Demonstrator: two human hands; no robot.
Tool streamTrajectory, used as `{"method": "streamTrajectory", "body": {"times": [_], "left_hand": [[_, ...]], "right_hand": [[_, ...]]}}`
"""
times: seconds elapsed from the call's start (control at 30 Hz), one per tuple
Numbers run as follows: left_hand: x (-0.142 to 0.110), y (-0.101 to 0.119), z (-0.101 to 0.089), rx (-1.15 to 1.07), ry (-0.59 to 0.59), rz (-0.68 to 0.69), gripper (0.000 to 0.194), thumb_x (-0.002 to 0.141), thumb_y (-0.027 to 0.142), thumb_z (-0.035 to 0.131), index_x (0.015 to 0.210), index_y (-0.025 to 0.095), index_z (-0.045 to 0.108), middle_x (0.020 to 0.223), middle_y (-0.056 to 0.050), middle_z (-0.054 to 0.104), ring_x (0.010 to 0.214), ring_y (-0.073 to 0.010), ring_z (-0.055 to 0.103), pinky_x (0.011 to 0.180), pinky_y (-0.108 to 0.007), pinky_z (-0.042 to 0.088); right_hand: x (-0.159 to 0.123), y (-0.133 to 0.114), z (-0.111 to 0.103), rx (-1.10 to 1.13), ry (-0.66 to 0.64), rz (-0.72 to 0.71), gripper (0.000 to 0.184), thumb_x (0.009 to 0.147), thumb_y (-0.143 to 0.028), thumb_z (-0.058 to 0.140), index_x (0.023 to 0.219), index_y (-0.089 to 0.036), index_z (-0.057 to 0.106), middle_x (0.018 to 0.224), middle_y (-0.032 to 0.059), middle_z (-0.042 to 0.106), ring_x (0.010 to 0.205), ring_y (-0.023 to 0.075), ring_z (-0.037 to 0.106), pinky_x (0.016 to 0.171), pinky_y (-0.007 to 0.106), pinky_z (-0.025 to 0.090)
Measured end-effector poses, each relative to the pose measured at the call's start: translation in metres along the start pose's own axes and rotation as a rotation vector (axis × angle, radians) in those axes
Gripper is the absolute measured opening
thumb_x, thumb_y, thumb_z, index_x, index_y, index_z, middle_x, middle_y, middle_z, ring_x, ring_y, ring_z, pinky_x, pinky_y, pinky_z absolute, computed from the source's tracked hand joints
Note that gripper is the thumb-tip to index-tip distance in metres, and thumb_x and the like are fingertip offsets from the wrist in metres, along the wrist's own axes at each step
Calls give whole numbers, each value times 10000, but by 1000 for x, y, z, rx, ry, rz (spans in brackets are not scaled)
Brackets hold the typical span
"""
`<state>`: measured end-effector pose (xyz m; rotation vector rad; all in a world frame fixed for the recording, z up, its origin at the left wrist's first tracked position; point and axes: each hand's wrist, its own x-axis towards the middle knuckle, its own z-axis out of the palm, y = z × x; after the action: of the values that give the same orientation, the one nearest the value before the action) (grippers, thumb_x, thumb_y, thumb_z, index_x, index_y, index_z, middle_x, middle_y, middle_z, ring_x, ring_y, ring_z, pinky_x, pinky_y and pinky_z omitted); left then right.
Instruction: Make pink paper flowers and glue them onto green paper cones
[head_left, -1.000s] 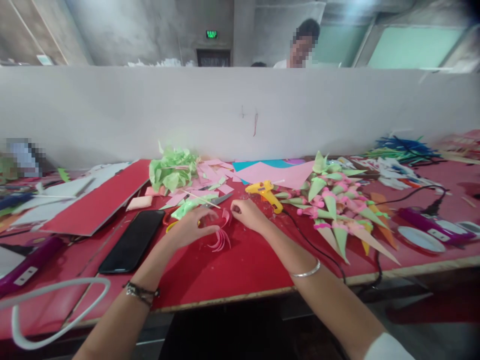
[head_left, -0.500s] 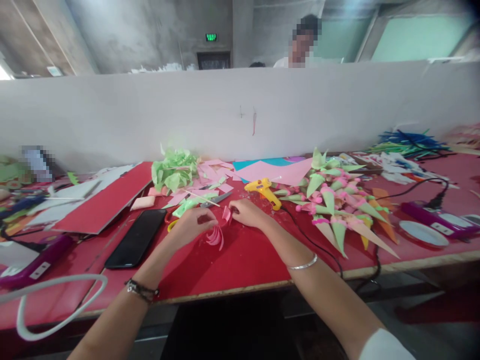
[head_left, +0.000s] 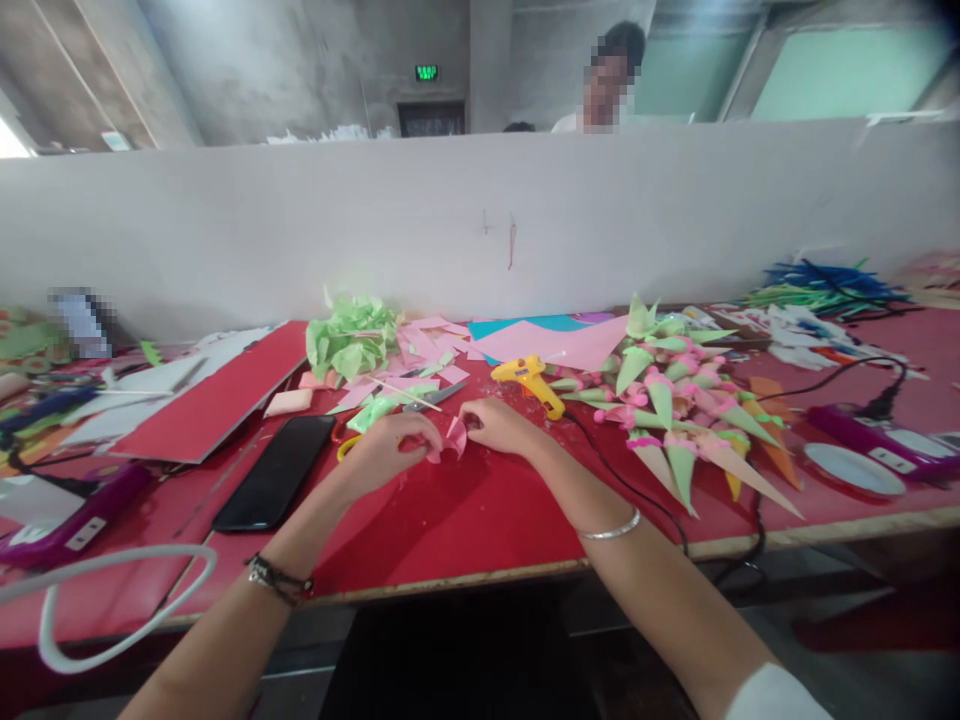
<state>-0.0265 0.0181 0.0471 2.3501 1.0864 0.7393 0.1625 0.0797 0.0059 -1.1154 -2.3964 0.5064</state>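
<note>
A small curled pink paper piece (head_left: 455, 436) is between my two hands, just over the red table top (head_left: 450, 520). My right hand (head_left: 495, 424) pinches its right edge with the fingertips. On the other side, my left hand (head_left: 399, 447) has its fingers closed at a pink paper strip, partly hidden by the fingers. Just behind my hands lie scissors (head_left: 435, 399) with grey blades and a thin wooden stick (head_left: 409, 393). A yellow glue gun (head_left: 529, 382) rests beyond my right hand.
A black phone (head_left: 276, 473) lies left of my left hand. Pink and green paper flowers (head_left: 667, 400) are heaped at the right. Crumpled green paper (head_left: 352, 335) sits at the back. A red board (head_left: 217, 395), a purple power strip (head_left: 877, 445) and a white partition (head_left: 375, 230) surround the work area.
The fringed pink paper that hung below my left hand is now gathered up near the fingers, against the curled piece. My left hand has shifted slightly right.
</note>
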Motion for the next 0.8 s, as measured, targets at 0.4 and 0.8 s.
{"method": "streamTrajectory", "body": {"times": [0.4,0.8], "left_hand": [[-18,-37,2,235,84,-71,200,751,305,534,908,182,549,937,-40,590,859,-182,554,760,-304,437],[-17,-39,9,357,-6,0,143,788,293,507,761,179,588,791,-20,614,763,-146,563,681,-247,424]], "right_hand": [[0,4,-1,-31,45,83,74,672,-111,516,711,-148,565,667,19,604,606,104,520,531,189,325],[-2,0,-3,-72,55,120,59,682,-132,500,701,-165,545,676,13,609,618,101,526,525,183,315]]}}
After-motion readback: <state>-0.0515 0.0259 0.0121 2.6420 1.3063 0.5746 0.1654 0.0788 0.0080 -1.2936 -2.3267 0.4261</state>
